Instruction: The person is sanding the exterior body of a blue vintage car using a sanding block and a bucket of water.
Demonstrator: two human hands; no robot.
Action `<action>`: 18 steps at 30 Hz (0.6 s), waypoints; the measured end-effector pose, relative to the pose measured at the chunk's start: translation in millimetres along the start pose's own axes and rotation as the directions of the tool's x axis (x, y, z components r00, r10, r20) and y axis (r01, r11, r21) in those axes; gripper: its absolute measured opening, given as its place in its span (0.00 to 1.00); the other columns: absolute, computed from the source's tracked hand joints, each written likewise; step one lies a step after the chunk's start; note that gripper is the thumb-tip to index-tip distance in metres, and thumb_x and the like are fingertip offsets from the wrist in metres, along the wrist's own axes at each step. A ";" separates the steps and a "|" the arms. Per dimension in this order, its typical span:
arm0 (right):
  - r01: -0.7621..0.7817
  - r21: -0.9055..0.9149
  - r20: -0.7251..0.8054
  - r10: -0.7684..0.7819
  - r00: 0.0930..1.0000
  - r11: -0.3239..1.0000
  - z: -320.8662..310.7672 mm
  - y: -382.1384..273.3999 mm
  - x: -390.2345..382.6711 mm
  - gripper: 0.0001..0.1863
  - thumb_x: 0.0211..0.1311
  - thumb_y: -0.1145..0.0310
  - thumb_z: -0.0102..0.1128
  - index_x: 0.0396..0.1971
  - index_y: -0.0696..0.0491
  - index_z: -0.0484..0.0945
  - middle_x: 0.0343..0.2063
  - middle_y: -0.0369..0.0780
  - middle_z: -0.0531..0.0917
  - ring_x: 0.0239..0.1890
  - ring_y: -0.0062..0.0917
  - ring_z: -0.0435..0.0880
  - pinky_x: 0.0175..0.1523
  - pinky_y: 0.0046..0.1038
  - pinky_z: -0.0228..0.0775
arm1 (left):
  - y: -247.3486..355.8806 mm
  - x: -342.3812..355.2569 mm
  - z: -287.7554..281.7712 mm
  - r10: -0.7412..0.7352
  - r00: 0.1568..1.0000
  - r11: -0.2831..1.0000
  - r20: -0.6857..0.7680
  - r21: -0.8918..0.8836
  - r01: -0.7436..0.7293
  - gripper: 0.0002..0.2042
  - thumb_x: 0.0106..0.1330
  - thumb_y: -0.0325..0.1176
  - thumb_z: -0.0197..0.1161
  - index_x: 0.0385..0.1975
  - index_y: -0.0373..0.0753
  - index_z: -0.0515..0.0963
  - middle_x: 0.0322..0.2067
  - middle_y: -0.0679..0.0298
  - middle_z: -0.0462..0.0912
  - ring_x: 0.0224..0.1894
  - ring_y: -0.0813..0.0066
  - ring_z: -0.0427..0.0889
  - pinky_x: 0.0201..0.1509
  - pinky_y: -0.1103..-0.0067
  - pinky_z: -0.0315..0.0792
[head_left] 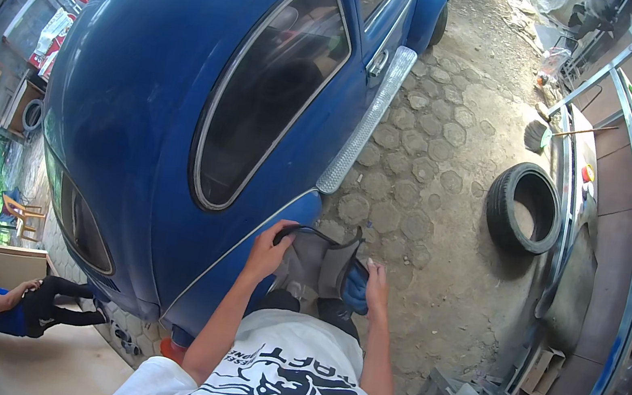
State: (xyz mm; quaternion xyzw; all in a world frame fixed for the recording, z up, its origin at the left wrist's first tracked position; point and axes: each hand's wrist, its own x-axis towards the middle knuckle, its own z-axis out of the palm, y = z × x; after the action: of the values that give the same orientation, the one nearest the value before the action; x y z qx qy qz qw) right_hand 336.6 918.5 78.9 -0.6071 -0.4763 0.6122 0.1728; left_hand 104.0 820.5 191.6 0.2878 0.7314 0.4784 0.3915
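Observation:
In front of my waist I hold a dark grey, open-looking piece (309, 260) with a black rim and a blue part on its right side; its exact kind is unclear. My left hand (266, 251) is closed on the black rim at its upper left. Around the right edge, beside the blue part, the fingers of my right hand (376, 290) are closed. Just left of my hands stands a blue car (162, 76) with rounded bodywork; its rear side window (269, 101) and ribbed running board (368, 123) show.
A loose tire (525, 208) stands on the hexagonal paving (409, 146) at right, near a broom (539, 135) and a metal frame (627, 138). At lower left, a person (22, 305) in blue sits beyond the car's rear. A wooden chair (21, 215) is farther back.

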 end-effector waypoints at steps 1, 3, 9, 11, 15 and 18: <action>0.008 0.005 0.002 -0.008 1.000 1.000 2.6 0.7 -5.4 0.18 0.68 0.57 0.52 0.51 0.52 0.76 0.44 0.37 0.81 0.50 0.24 0.77 0.58 0.27 0.65 | -1.4 -3.7 -4.8 0.065 0.997 0.997 -0.028 0.044 -0.064 0.11 0.67 0.30 0.58 0.46 0.35 0.77 0.36 0.65 0.82 0.41 0.78 0.76 0.50 0.81 0.68; 0.175 -0.011 0.183 -0.170 0.968 0.985 7.4 2.9 -20.7 0.27 0.71 0.44 0.40 0.57 0.48 0.73 0.52 0.38 0.77 0.59 0.26 0.71 0.64 0.29 0.57 | 5.4 -15.9 -16.4 0.083 0.997 0.997 -0.004 -0.005 -0.083 0.11 0.68 0.31 0.57 0.47 0.35 0.76 0.37 0.64 0.81 0.42 0.77 0.76 0.51 0.81 0.68; -0.084 0.226 0.571 -0.062 0.818 0.970 36.0 45.3 -35.1 0.46 0.60 0.25 0.27 0.65 0.44 0.64 0.62 0.41 0.70 0.64 0.36 0.67 0.67 0.53 0.47 | 0.2 -71.1 -65.1 0.106 0.993 0.981 -0.054 -0.157 -0.113 0.11 0.70 0.32 0.55 0.48 0.35 0.76 0.39 0.65 0.81 0.43 0.79 0.75 0.52 0.82 0.67; -0.237 0.357 0.552 0.000 0.834 0.904 66.0 64.7 -35.2 0.49 0.57 0.22 0.26 0.66 0.45 0.62 0.63 0.41 0.69 0.65 0.37 0.66 0.66 0.58 0.45 | -7.1 -99.9 -88.5 0.096 0.991 0.963 -0.092 -0.242 -0.115 0.11 0.70 0.32 0.55 0.48 0.35 0.76 0.38 0.66 0.80 0.43 0.81 0.75 0.51 0.82 0.67; -0.460 0.569 0.636 -0.010 0.772 0.681 124.9 87.4 -67.4 0.48 0.56 0.25 0.41 0.67 0.47 0.58 0.63 0.38 0.70 0.69 0.35 0.61 0.68 0.55 0.42 | -35.6 -153.8 -132.0 0.059 0.951 0.907 -0.304 -0.382 -0.178 0.11 0.71 0.33 0.55 0.47 0.35 0.76 0.37 0.68 0.80 0.41 0.84 0.73 0.49 0.85 0.66; -0.237 0.441 0.409 0.041 0.912 0.866 177.7 93.7 -123.9 0.40 0.58 0.33 0.53 0.61 0.49 0.66 0.57 0.39 0.76 0.61 0.34 0.72 0.66 0.47 0.56 | -63.8 -197.5 -168.8 0.036 0.896 0.914 -0.442 -0.348 -0.209 0.11 0.71 0.33 0.56 0.47 0.36 0.76 0.34 0.69 0.79 0.39 0.84 0.73 0.47 0.85 0.67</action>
State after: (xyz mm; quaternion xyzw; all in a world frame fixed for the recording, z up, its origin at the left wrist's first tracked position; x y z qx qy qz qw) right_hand 234.8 708.7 42.4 -0.4455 -0.2876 0.8294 0.1756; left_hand 62.1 559.3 231.0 0.1396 0.6701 0.6885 0.2396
